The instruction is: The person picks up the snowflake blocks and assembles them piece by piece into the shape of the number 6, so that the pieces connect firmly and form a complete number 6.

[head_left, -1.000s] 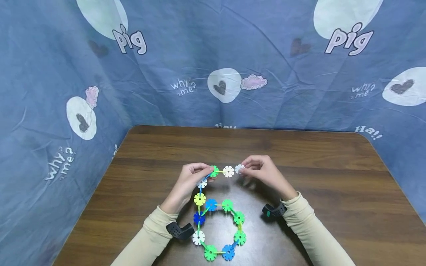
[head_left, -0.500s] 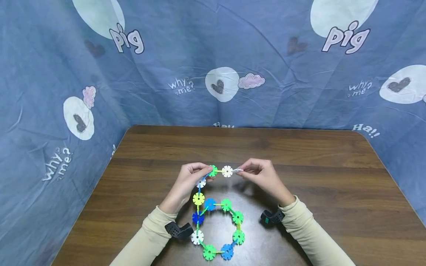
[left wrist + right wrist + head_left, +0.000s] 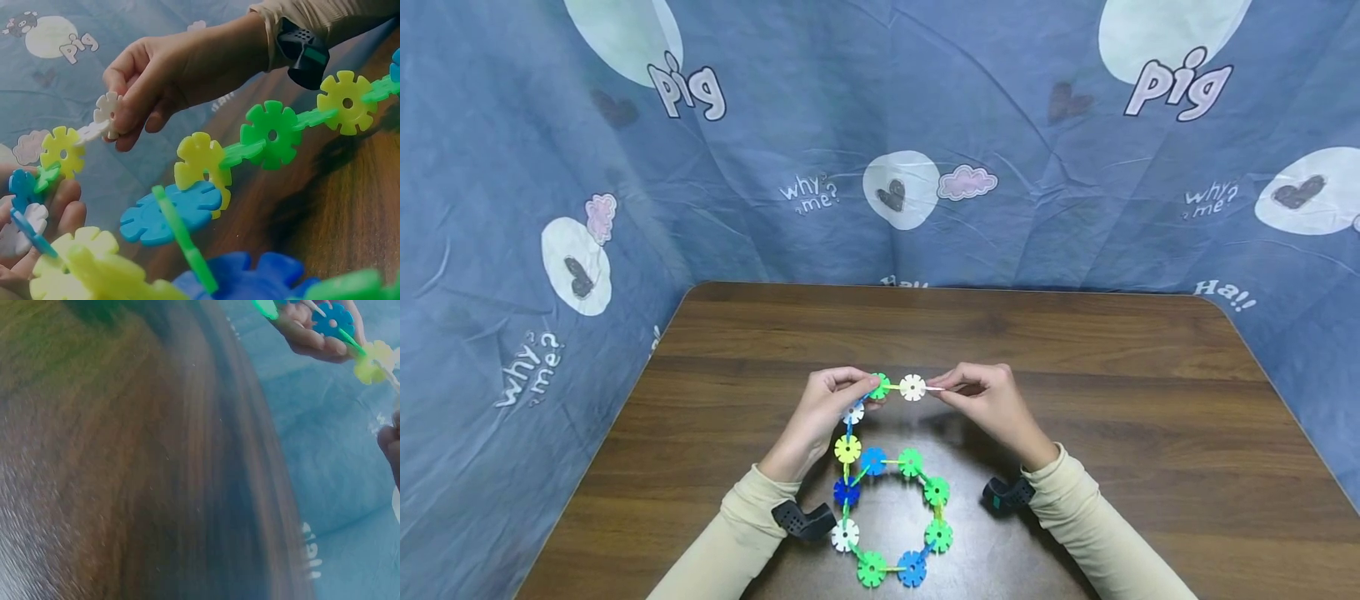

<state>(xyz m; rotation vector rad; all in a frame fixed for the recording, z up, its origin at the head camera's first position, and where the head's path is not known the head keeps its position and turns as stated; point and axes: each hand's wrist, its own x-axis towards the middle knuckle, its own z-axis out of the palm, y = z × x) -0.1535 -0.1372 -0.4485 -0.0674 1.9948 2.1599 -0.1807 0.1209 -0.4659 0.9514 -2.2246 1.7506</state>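
Left hand: I see my left hand pinching the near-left end of the chain, fingers curled round the green disc and the white one just below it; its fingertips hide how those pieces join.
Hidden under left hand: in the left wrist view the blue and white pieces sit against my fingers, cut off by the frame edge.
Snowflake chain: the chain is a loop of green, blue, yellow and white discs lying on the table, just toward me from both hands, between my two sleeves.
Chain's upper arm: from the loop's left side a run of discs rises away from me to the left hand, then turns and runs straight across to the right; that raised stretch has its long axis left to right.
White disc: the white disc sits in the gap between my hands, face toward the head camera.
Right hand: my right hand pinches the thin end piece just right of the white disc; I only see it edge-on there. In the left wrist view it is a white disc half covered by the thumb.
Right wrist view: blurred; I only make out wood grain and a blue disc.
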